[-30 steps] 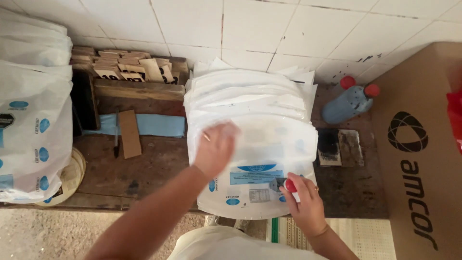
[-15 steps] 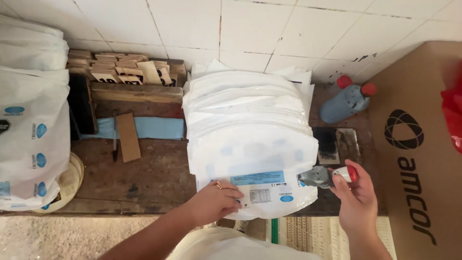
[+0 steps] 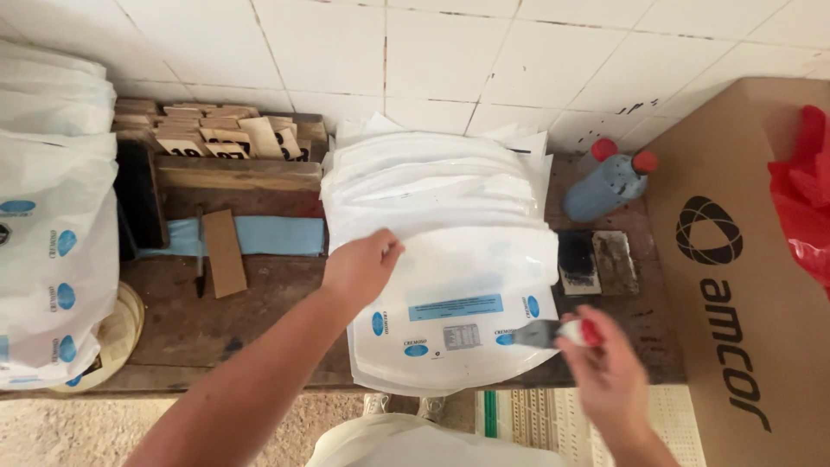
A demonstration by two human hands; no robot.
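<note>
A thick stack of white plastic bags [image 3: 441, 259] with blue printed marks lies on a dark wooden table [image 3: 259, 311]. My left hand [image 3: 361, 266] rests on the stack's left side, fingers curled at the edge of the top bag. My right hand [image 3: 605, 367] is at the stack's lower right corner and grips a small stamp [image 3: 562, 332] with a red and white handle; its grey end points at the top bag. Just right of the stack lie an ink pad [image 3: 577, 258] and a stained pad [image 3: 616, 261].
A blue bottle with red caps [image 3: 609, 183] stands by the tiled wall. A large cardboard box [image 3: 743, 277] with a red bag [image 3: 804, 199] fills the right. Another pile of white bags [image 3: 52, 233] is at left, beside a wooden tray of tags [image 3: 225, 143].
My left hand moved from the stack's lower edge up to its left side. My right hand with the stamp dropped lower and closer to the bag's corner.
</note>
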